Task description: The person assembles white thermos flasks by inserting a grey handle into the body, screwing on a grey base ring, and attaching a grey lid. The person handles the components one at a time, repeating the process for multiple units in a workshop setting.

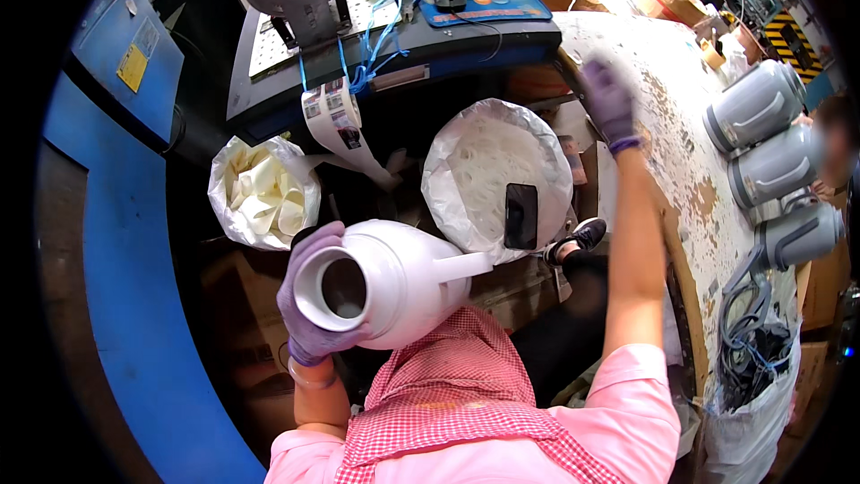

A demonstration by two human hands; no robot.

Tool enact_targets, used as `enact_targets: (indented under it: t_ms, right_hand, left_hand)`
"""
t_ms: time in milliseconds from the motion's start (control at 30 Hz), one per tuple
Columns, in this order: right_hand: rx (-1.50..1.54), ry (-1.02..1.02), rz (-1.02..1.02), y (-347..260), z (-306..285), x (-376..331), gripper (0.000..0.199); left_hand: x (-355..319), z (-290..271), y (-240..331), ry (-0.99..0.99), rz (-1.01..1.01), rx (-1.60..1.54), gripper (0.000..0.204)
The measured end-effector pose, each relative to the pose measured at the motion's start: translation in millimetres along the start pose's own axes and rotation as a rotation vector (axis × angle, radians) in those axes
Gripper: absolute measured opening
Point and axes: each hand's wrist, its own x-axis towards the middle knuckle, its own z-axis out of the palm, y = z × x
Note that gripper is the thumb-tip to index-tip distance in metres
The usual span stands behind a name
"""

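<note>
A pale white vacuum jug (412, 282) lies tilted across my lap, its round open mouth facing up toward me and its handle pointing right. Wrapped around the jug's neck and rim from the left is my left hand (290, 306), in a purple glove. My right hand (611, 103), gloved the same way, is stretched out far to the right, by the inner edge of a worn white bench (649, 90). Motion smears its fingers, so I cannot make out whether they hold anything.
Grey jugs (757, 108) line the bench's right side, above a bag of grey handles (752, 350). White-lined bins (439, 161) stand ahead, one bearing a black phone (521, 215). A label roll (339, 116) hangs from the dark machine table (260, 116). A blue cabinet (134, 287) borders the left.
</note>
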Motion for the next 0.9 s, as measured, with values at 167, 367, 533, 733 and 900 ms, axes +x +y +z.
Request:
enact_targets:
  t_ms: [167,367,533,733,900]
  right_hand:
    - [-0.493,-0.663,0.367,91,134,-164,0.033]
    - [-0.548,-0.519,0.388,104,161,-177,0.026]
    - [0.152,-0.717,0.734,-13,84,-123,0.028]
    - [0.352,-0.88,-0.056,-202,4,-119,0.047]
    - [0.299,-0.842,-0.284,-258,-2,-157,0.033]
  left_hand:
    - [0,24,-16,-0.067,0.004,0.211,0.09]
    - [11,31,-33,-0.147,0.135,0.345,0.085]
    - [18,41,-50,-0.133,0.083,0.383,0.078]
    - [25,72,-49,-0.15,0.212,0.439,0.078]
    - [16,85,-40,-0.067,0.376,0.495,0.078]
